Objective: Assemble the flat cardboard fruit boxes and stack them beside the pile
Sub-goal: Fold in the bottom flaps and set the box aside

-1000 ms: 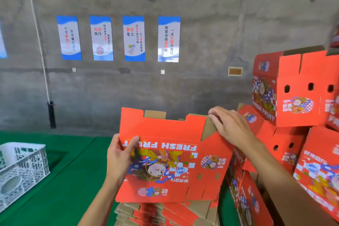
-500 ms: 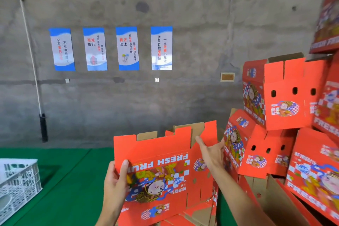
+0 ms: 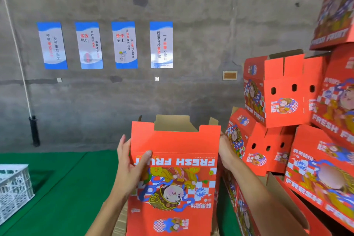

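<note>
While the left hand [image 3: 128, 166] grips the left edge of a red printed cardboard fruit box [image 3: 174, 174], thumb across its front, the right hand [image 3: 226, 151] clasps the right edge, holding it upright, upside down, its brown inside showing nothing. Just right, assembled red boxes [image 3: 283, 90] lean stacked; a white plastic lattice crate [image 3: 13, 189] sits on green flooring [image 3: 63, 188] far left, its contents unclear.

I see open green floor [image 3: 63, 188] left of the held box [image 3: 174, 159]; white crate [image 3: 13, 188] sits far left. Stacked assembled boxes [image 3: 283, 92] crowd the right, just beside my right hand [image 3: 226, 151].
</note>
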`<state>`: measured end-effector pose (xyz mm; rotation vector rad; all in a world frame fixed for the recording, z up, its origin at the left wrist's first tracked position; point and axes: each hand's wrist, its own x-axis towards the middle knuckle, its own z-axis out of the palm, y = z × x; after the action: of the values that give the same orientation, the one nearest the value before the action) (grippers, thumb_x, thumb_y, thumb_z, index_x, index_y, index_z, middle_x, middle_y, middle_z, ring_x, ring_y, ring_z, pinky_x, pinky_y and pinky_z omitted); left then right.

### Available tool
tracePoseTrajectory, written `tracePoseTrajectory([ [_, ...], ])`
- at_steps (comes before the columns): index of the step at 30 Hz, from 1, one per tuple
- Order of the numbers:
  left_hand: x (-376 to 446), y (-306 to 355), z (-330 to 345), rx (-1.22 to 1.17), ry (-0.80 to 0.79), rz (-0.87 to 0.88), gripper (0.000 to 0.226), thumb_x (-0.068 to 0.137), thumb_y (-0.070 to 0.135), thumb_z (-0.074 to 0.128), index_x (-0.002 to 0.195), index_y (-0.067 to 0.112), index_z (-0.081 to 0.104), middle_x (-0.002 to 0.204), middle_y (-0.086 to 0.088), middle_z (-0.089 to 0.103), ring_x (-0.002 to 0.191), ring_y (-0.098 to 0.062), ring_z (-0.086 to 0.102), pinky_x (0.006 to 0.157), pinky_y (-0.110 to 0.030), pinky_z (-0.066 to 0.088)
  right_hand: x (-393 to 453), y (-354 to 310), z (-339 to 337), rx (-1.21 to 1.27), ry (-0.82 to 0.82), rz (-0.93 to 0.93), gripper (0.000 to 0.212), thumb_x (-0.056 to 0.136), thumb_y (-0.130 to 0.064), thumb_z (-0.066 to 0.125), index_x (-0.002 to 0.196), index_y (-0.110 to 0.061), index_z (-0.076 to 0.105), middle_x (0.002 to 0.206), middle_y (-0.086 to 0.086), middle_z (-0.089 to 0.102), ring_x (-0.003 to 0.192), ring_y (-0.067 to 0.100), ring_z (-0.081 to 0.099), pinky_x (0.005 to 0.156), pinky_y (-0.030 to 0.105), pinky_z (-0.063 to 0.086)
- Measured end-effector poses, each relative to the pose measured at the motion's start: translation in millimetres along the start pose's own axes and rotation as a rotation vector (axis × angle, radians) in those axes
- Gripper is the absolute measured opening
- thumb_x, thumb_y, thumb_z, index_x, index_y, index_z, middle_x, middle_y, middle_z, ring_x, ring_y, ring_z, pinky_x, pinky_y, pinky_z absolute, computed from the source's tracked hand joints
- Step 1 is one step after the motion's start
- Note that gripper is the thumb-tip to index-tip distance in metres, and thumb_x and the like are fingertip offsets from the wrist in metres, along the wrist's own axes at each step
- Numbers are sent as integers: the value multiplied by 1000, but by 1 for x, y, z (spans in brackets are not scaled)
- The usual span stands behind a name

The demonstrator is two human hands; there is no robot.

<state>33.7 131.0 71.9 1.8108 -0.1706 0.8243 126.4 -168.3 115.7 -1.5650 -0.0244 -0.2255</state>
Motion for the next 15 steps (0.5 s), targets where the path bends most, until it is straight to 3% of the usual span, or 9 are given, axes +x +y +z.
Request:
tracePoseTrajectory([
  [1,3,1,1,-10,-5,0,48,79,72,65,124,65,51,165,19,19,149,14,18,115,-25,25,-3,2,-4,4,-15,-3,17,103,-23,55,104,-12,68,79,3,71,78,20,67,72,33,50],
  [3,9,1,6,-45,-16,-15,46,83,72,64,127,61,56,161,15,37,147,2,36,117,-33,34,-7,9,-8,43,-14,-32,11,102,-18,57,106,-17,67,78,-1,74,78,18,69,69,32,53],
  [6,17,1,18,-84,1,-77,61,83,82,55,123,36,65,121,13,73,112,-6,69,97,-38,54,-10,18,-10,90,34,-122,29,102,-8,50,107,-30,68,90,2,76,80,16,69,69,30,54],
  [8,22,3,22,5,42,-97,64,85,85,45,121,34,64,113,16,73,105,-8,69,88,-36,53,-8,24,-8,142,48,-152,41,104,-6,43,125,-34,65,115,8,73,97,19,68,84,36,55],
  [10,25,6,28,128,71,-77,55,93,76,43,131,37,53,123,23,62,104,-4,61,89,-37,48,-3,27,-7,278,49,-137,49,104,-7,46,145,-33,53,130,5,68,113,25,66,96,44,51],
  [13,26,6,37,243,108,-31,31,103,52,53,131,39,48,123,24,47,104,3,47,90,-36,42,4,27,-10,460,85,-82,50,98,0,49,137,-30,57,112,10,71,95,28,67,83,43,49],
  [15,25,2,40,268,119,-57,22,103,41,58,121,30,54,123,20,58,102,-8,58,87,-36,47,6,26,-14,504,119,-60,43,92,3,53,123,-24,65,98,11,69,82,26,66,74,37,48],
])
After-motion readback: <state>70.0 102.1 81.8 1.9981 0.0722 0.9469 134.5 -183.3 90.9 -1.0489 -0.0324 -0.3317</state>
